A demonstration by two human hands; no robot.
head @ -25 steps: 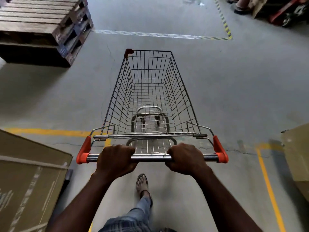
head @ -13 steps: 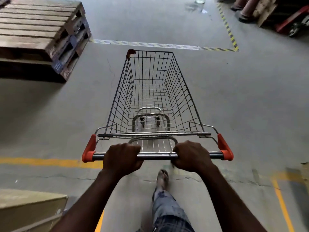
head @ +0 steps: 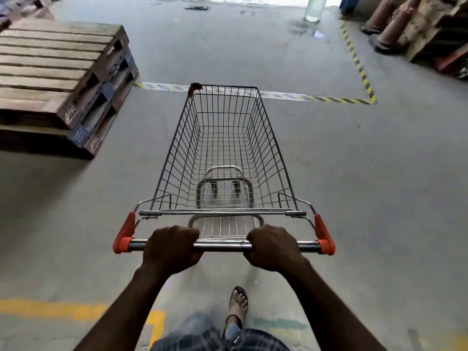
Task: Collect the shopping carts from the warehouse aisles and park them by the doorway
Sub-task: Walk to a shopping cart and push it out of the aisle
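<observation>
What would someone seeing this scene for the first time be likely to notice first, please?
Probably the empty wire shopping cart at centre frame, with the left hand and right hand clamped on its chrome handle bar. Next, the stack of wooden pallets at upper left, and the black-and-yellow hazard tape marking the floor beyond the cart.

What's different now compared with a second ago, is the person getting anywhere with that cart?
Yes. The cart has rolled forward: the striped floor line now meets its front rim, the pallet stack is alongside, and the cardboard boxes seen earlier have dropped out of view behind. Nothing was grabbed or released: the left hand and right hand grip the handle bar as before, and the basket is empty.
</observation>
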